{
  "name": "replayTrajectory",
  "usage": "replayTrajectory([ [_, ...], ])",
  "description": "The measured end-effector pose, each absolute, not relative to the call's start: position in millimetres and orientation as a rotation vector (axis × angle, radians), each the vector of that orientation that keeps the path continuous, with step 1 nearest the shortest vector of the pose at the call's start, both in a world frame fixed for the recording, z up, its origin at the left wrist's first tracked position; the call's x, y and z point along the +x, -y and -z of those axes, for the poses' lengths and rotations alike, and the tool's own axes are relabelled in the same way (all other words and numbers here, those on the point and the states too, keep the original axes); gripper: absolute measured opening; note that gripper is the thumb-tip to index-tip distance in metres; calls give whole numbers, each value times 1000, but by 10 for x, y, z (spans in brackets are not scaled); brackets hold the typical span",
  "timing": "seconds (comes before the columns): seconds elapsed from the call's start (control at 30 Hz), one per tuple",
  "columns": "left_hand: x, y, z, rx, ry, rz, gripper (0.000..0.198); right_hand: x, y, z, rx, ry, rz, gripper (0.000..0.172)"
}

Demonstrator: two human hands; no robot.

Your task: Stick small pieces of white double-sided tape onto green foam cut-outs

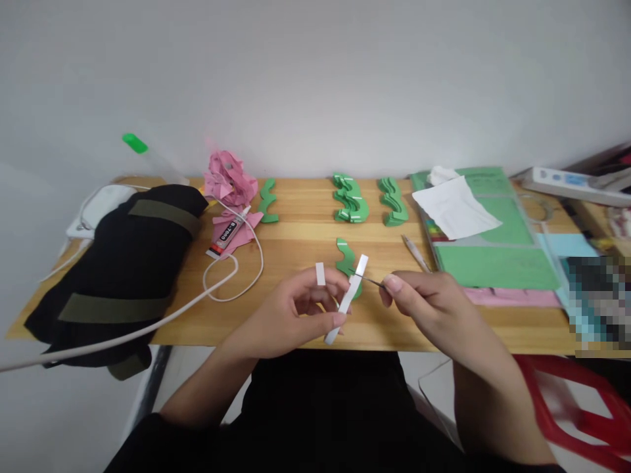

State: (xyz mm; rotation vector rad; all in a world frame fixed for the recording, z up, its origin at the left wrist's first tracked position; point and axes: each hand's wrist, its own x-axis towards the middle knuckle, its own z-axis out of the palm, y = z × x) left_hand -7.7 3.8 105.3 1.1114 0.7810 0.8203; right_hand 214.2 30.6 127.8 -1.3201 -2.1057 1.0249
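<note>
My left hand (300,309) pinches the white strip (351,297) above the surface (296,236), in front of the green wavy piece (345,257), while my right hand (424,299) grips a thin metal pick (371,280) touching its upper part, so I think I should brace the strip and work the tip gently.

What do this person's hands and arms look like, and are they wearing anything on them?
Both the left hand and the right hand are bare: no gloves, and no rings, watch or bracelet that I can see. The fingernails look plain and unpainted. The forearms are uncovered with no sleeves over them, and black clothing shows only at the bottom of the picture.
</note>
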Motion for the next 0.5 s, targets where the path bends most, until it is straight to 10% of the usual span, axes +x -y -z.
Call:
replayTrajectory([
  [0.5,-70,-34,-1056,1127,-785,-803,19,2151,-308,-1280,-1384,2088,-1073,53],
])
